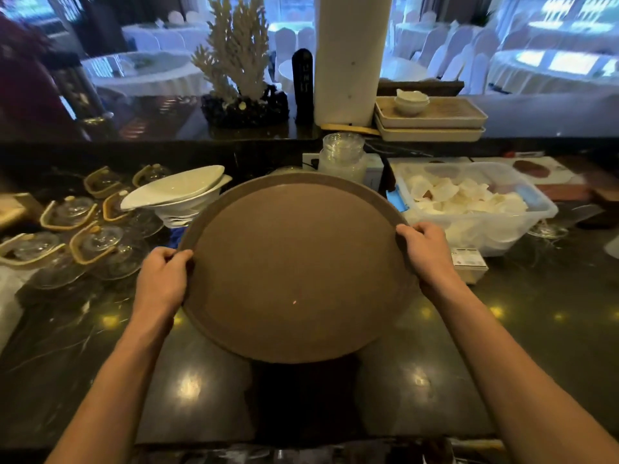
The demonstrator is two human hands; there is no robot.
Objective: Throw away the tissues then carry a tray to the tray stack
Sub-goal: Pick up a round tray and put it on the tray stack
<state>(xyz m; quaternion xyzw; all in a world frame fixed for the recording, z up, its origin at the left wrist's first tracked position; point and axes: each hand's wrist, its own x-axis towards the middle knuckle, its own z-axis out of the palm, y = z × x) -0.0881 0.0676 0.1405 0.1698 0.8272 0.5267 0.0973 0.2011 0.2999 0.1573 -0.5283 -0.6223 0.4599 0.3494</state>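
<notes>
While both hands are on it, the round brown tray [294,266] sits tilted over the dark marble counter [502,346], its far edge up toward the back ledge. Left hand [162,279] is wrapped around the left rim, fingers curled over the edge, and right hand [423,251] is gripping the right rim the same way, so both are clenched on the tray. Nothing's on the tray surface except a tiny pinkish speck.

Off to the left there's a bunch of glass teapots [83,239] with tan handles, plus stacked white boat-shaped dishes [177,192] just beyond the tray's left edge. On the right, a clear plastic bin [475,209] full of white folded stuff, can't tell exactly what. Far right on the ledge, two rectangular beige trays [432,123] are stacked with small white bowls [411,101] on top.
</notes>
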